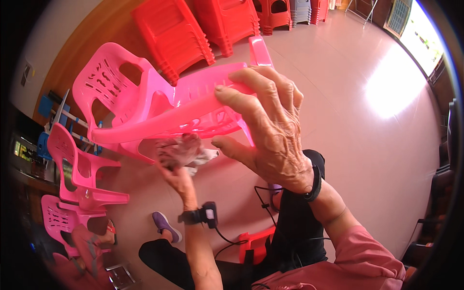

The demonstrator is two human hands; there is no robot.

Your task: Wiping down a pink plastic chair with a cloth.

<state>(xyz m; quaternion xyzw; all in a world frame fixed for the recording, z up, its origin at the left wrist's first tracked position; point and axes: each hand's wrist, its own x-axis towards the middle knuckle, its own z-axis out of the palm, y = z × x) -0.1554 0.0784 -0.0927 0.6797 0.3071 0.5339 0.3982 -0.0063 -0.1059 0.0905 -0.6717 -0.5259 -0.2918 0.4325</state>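
A pink plastic armchair [169,119] with a slotted backrest is in front of me, at the centre left. My right hand [273,123] is at its near edge, with the fingers over the pink rim and the thumb below. In my left hand [180,181], low beside the chair's underside, is a crumpled greyish-pink cloth [181,151]. The cloth is blurred, and it hides most of the left fingertips. A black strap with a small device [208,215] circles the left wrist, and a dark band is on the right one.
Red plastic stools [169,34] stand in stacks along the far wall, with a grey stack [300,10] among them. Smaller pink chairs [82,179] line the left side, near another person's sleeve [92,253]. A red stool [256,244] is by my legs. Black cables hang across my lap.
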